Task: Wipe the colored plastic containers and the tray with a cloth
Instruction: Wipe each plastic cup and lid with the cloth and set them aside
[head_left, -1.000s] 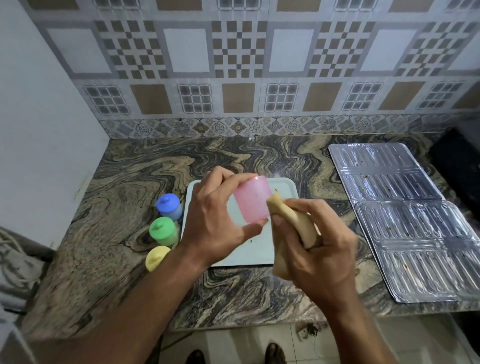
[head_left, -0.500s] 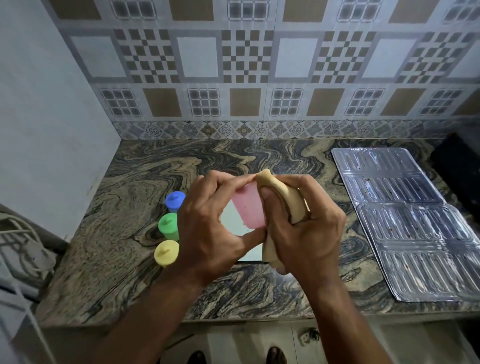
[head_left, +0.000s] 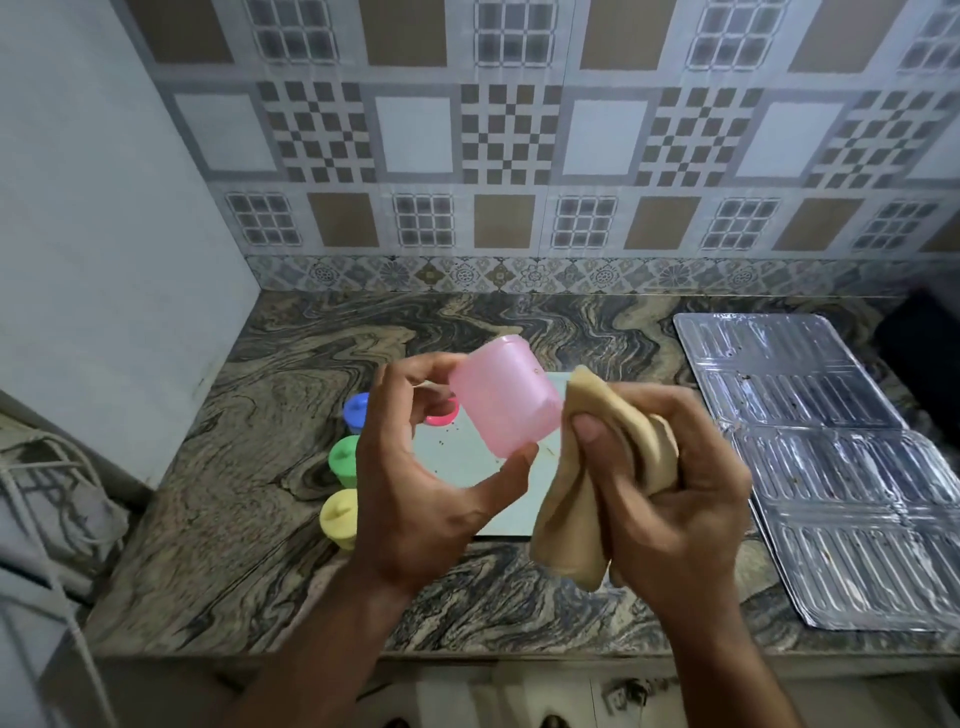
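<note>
1. Hands nearest: our right hand (head_left: 670, 499) bunches the tan cloth (head_left: 608, 467) in a curled fist, thumb pressing a fold forward, likely as a wiping pad.
2. Our left hand (head_left: 431, 483) pinches the pink container (head_left: 504, 397) between thumb and fingertips, held tilted above the counter, cloth touching its side; we judge this exposes its wall for wiping.
3. Below lies the pale tray (head_left: 498, 499), crumbs showing, apparently not yet wiped.
4. Beside its left edge: yellow container (head_left: 338, 516), green container (head_left: 344, 460), blue container (head_left: 356, 411); a pink lid (head_left: 442, 413) rests on the tray.
5. Farther right, a foil sheet (head_left: 826, 457).
</note>
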